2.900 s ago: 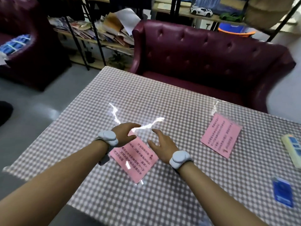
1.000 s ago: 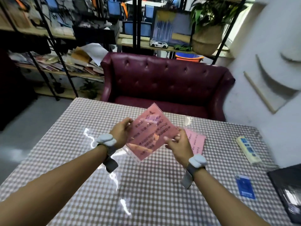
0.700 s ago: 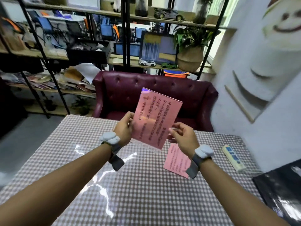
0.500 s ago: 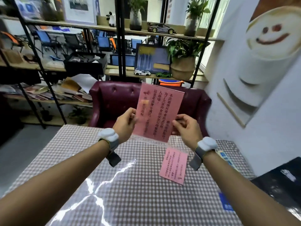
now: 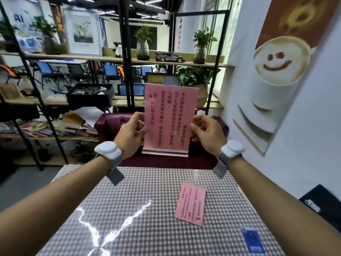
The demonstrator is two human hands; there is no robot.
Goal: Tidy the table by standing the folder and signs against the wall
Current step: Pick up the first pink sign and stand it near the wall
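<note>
both hands grip one pink sign (image 5: pixel 168 120) by its side edges, the left hand (image 5: pixel 131 134) on its left edge and the right hand (image 5: pixel 206 133) on its right. the sign is upright, lifted clear above the far end of the checked bench (image 5: pixel 129 209), its clear base at the bottom. a second pink sign (image 5: pixel 191 206) lies flat on the bench toward the right. a dark folder (image 5: pixel 324 206) lies by the white wall (image 5: pixel 304 154) at the right edge. a small blue card (image 5: pixel 252 242) lies near the front right.
</note>
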